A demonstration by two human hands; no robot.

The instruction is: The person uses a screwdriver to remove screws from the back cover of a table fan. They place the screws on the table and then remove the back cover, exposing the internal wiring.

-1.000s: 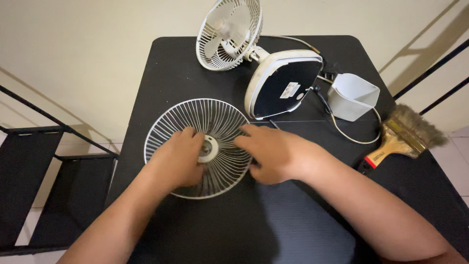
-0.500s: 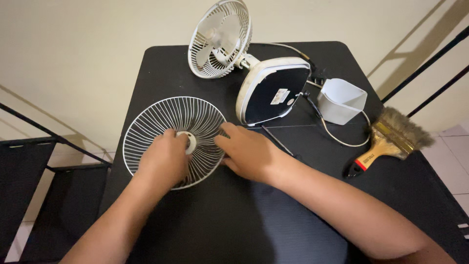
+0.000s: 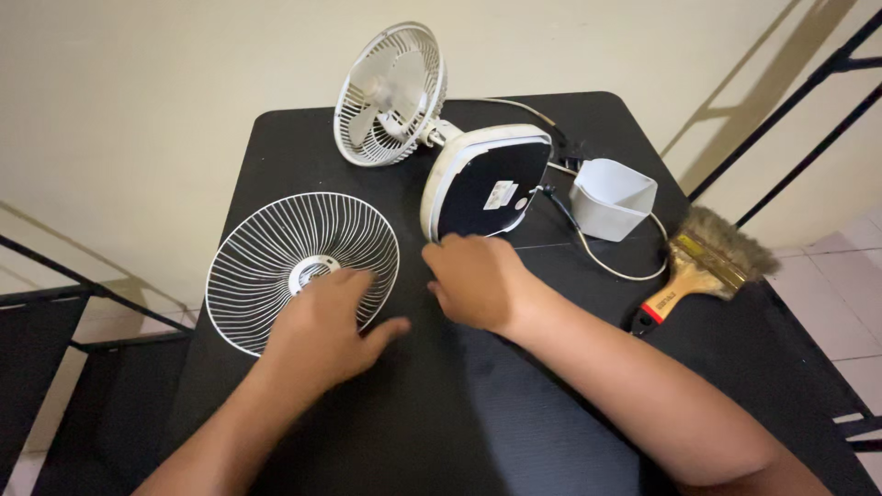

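Observation:
A detached white wire fan grille [image 3: 266,239] lies flat on the black table [image 3: 514,404], at its left side. My left hand [image 3: 322,335] rests palm down on the grille's near right rim, fingers spread and holding nothing. My right hand [image 3: 473,280] is off the grille, knuckles up on the table just in front of the fan's base [image 3: 482,184]. Its fingers are curled under, so what is beneath them is hidden. The small white fan lies tipped over at the back, its head [image 3: 390,92] still carrying the rear cage and the blades.
A white plastic container [image 3: 611,197] stands right of the fan base, with a pale cable [image 3: 606,266] looping in front of it. A wide paintbrush [image 3: 707,262] lies at the table's right edge. A black metal rack [image 3: 55,367] stands to the left, a beige wall behind.
Both hands have come off the grille's centre hub. The left slid back to the near rim. The right moved away to the table by the fan base. The view shifted right.

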